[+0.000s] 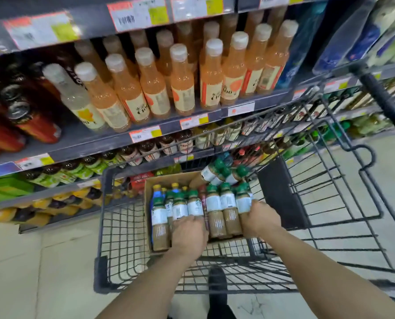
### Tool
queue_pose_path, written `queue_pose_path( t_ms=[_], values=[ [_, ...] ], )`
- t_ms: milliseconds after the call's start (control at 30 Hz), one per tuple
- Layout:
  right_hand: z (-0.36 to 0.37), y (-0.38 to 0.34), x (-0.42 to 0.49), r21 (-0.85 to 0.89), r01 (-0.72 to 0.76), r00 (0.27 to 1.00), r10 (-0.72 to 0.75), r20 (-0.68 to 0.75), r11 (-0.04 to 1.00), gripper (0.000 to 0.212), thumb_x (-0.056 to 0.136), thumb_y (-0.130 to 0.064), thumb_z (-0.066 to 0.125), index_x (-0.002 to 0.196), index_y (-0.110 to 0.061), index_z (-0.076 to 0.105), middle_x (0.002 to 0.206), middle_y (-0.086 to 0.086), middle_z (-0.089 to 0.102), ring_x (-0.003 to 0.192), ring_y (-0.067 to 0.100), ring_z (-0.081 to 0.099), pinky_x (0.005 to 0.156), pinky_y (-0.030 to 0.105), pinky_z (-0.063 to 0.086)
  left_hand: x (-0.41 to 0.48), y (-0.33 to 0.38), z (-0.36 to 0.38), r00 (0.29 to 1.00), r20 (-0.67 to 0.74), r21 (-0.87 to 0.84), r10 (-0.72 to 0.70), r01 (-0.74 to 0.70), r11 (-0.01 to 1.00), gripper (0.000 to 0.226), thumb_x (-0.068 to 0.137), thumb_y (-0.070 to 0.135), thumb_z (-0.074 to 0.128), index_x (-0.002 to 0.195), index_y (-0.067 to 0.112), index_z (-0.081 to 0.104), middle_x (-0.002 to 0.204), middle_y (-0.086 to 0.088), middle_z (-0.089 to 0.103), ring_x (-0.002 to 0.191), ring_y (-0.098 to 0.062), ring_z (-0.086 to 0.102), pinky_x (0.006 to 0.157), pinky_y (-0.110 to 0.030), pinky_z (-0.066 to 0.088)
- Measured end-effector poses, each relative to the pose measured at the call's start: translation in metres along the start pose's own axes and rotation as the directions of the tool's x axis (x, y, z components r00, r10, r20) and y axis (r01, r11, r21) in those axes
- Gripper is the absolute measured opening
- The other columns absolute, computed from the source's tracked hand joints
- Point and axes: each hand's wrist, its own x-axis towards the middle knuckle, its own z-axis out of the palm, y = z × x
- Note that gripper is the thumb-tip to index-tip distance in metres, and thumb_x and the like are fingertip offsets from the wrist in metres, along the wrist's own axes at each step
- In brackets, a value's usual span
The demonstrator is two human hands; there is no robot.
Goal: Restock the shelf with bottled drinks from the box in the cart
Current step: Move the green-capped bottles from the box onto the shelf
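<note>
A cardboard box (166,180) sits in the black wire cart (123,226), packed with green-capped bottles of brown drink with white labels. My left hand (188,236) grips a cluster of these bottles (180,210) on the box's left side. My right hand (260,219) grips another cluster of bottles (228,203) on the right side. Several more green-capped bottles (221,173) lie tilted at the box's far end. A blue bottle with a yellow cap (156,192) stands at the far left of the box.
Shelves (88,143) run along the left and back, holding orange drink bottles (182,81), dark red-labelled bottles (31,120) and lower rows of green and brown bottles. The cart handle (385,100) rises at the right. Pale floor tiles lie below.
</note>
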Motion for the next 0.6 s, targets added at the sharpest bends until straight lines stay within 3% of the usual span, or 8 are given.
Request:
queue_pose_path(
  t_ms=[167, 333, 433, 600],
  values=[
    [0.011, 0.001, 0.021, 0.048, -0.042, 0.999, 0.041, 0.029, 0.998, 0.043, 0.078, -0.048, 0.056, 0.107, -0.017, 0.056, 0.104, 0.006, 0.063, 0.093, 0.031, 0.063, 0.068, 0.033, 0.045, 0.032, 0.031, 0.014, 0.996, -0.027, -0.109, -0.085, 0.082, 0.991, 0.038, 0.095, 0.043, 0.057, 0.117, 0.012, 0.059, 0.108, -0.004, 0.060, 0.095, -0.020, 0.059, 0.079, -0.033, 0.053],
    [0.021, 0.005, 0.032, 0.055, -0.090, 0.992, 0.084, 0.091, 0.994, 0.048, 0.081, -0.050, 0.059, 0.111, -0.013, 0.055, 0.108, 0.009, 0.065, 0.098, 0.030, 0.064, 0.068, 0.030, 0.043, 0.052, 0.052, 0.025, 0.954, 0.074, -0.207, -0.289, 0.298, 0.932, 0.046, 0.093, 0.046, 0.062, 0.118, 0.008, 0.055, 0.094, -0.003, 0.062, 0.078, -0.019, 0.059, 0.060, -0.028, 0.048],
    [0.028, 0.011, 0.035, 0.087, -0.129, 0.983, 0.116, 0.140, 0.988, 0.050, 0.082, -0.051, 0.059, 0.113, -0.012, 0.054, 0.110, 0.010, 0.064, 0.101, 0.030, 0.063, 0.073, 0.032, 0.046, 0.058, 0.055, 0.031, 0.930, 0.112, -0.199, -0.350, 0.366, 0.909, 0.057, 0.090, 0.053, 0.064, 0.123, 0.008, 0.051, 0.091, -0.002, 0.064, 0.079, -0.020, 0.063, 0.056, -0.029, 0.049],
    [0.034, 0.015, 0.035, 0.120, -0.127, 0.983, 0.109, 0.147, 0.985, 0.049, 0.086, -0.051, 0.060, 0.114, -0.011, 0.053, 0.111, 0.011, 0.066, 0.100, 0.029, 0.063, 0.072, 0.030, 0.046, 0.066, 0.064, 0.035, 0.899, 0.135, -0.157, -0.417, 0.435, 0.887, 0.076, 0.088, 0.053, 0.066, 0.140, 0.005, 0.039, 0.115, -0.007, 0.065, 0.104, -0.024, 0.064, 0.066, -0.031, 0.042]
  ],
)
